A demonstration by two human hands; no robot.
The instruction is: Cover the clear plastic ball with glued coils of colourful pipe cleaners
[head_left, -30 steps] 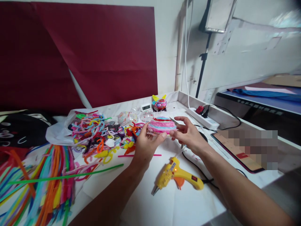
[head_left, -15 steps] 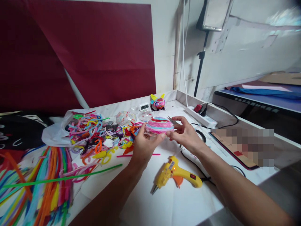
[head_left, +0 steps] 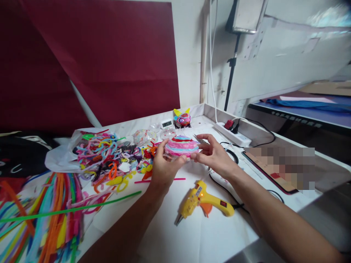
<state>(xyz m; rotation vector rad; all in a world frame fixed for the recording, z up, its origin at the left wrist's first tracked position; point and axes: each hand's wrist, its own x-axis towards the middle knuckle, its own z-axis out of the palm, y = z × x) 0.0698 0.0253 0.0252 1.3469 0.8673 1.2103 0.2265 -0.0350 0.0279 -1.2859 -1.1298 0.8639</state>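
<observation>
A striped ball point(head_left: 181, 147), wound with pink, light blue, red and purple pipe cleaners, is held above the table between both hands. A clear plastic edge shows along its underside. My left hand point(head_left: 166, 164) grips its left side, fingers behind and thumb along the lower front. At the right edge, my right hand point(head_left: 215, 155) pinches it with the thumb and bent fingers. A grey pointed metal tool point(head_left: 200, 140) shows by the right fingers; whether the hand holds it I cannot tell. In front lies a yellow glue gun point(head_left: 192, 201), its small light lit.
Cut pipe cleaners point(head_left: 101, 149) spill from a white plastic bag point(head_left: 61, 157). Long pipe cleaners point(head_left: 59, 212) lie front left. Behind are a horned, colourful figure point(head_left: 182, 118) and a digital clock point(head_left: 166, 124). Right: a power strip point(head_left: 233, 135), black cables and a phone point(head_left: 263, 168).
The striped ball has tipped slightly, showing a little more of its top stripes. Both hands keep their hold. The whole view has shifted slightly, while the things on the table stay in place.
</observation>
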